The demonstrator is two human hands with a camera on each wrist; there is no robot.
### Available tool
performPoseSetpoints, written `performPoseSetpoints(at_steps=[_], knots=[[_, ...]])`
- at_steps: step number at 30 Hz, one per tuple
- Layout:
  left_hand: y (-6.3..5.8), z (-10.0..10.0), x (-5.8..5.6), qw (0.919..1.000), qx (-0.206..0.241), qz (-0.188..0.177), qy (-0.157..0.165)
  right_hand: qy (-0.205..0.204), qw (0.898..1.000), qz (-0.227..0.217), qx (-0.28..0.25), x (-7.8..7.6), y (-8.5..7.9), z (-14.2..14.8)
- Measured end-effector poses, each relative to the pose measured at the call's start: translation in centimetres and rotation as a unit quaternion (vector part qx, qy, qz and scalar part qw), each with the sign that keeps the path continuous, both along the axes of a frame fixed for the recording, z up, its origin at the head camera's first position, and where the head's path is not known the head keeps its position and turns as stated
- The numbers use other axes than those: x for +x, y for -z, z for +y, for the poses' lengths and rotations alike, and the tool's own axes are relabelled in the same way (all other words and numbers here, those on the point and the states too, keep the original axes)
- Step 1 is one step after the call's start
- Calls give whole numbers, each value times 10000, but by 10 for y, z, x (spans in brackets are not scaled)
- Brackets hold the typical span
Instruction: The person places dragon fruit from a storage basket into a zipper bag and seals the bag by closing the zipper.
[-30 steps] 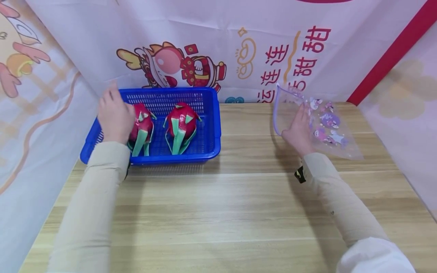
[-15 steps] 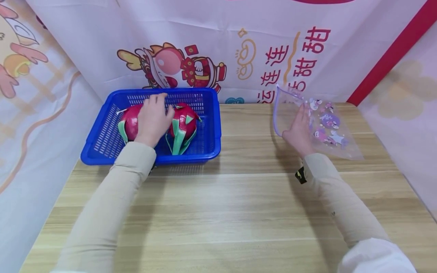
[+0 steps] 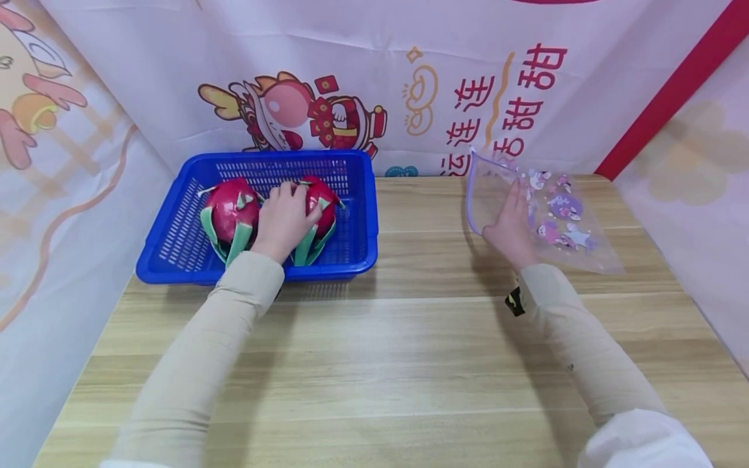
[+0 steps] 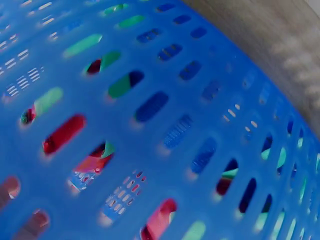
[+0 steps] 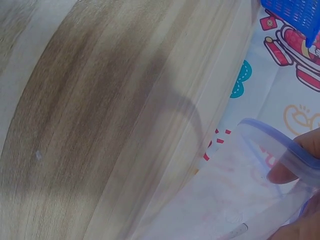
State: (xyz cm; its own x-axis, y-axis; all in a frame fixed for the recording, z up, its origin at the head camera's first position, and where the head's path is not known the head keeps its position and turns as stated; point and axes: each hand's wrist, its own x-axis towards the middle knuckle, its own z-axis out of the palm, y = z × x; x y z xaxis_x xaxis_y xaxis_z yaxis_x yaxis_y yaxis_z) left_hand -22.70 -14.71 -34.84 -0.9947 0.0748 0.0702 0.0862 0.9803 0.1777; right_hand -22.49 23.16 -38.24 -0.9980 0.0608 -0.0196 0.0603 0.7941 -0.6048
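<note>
1. The left dragon fruit (image 3: 231, 211) sat in the blue plastic basket (image 3: 371, 221), its leaves near the left hand (image 3: 285, 221); they could have snagged on it.
2. The left hand's fingers bent over the right dragon fruit (image 3: 323, 194), in the same basket; whether they gripped it, I could not tell. Its smooth skin might have slipped.
3. The basket's raised right rim stood between that fruit and the bag; a printed cloth (image 3: 374, 39) hung behind the counter (image 3: 398, 364).
4. The right hand's (image 3: 510, 224) fingers pinched the clear printed bag (image 3: 564, 218) by its mouth; limp film could have collapsed.
</note>
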Motion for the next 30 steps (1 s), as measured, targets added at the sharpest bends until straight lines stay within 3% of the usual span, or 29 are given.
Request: performPoseSetpoints(at_steps=[12, 20, 30], knots=[[9, -2, -3, 9960, -52, -893, -18, -83, 9999, -74, -26, -1, 4, -3], [11, -4, -2, 9859, 376, -1625, -112, -64, 10000, -66, -13, -3, 6, -3], [13, -9, -1, 9824, 597, -1767, -63, -41, 9999, -97, -24, -3, 7, -3]])
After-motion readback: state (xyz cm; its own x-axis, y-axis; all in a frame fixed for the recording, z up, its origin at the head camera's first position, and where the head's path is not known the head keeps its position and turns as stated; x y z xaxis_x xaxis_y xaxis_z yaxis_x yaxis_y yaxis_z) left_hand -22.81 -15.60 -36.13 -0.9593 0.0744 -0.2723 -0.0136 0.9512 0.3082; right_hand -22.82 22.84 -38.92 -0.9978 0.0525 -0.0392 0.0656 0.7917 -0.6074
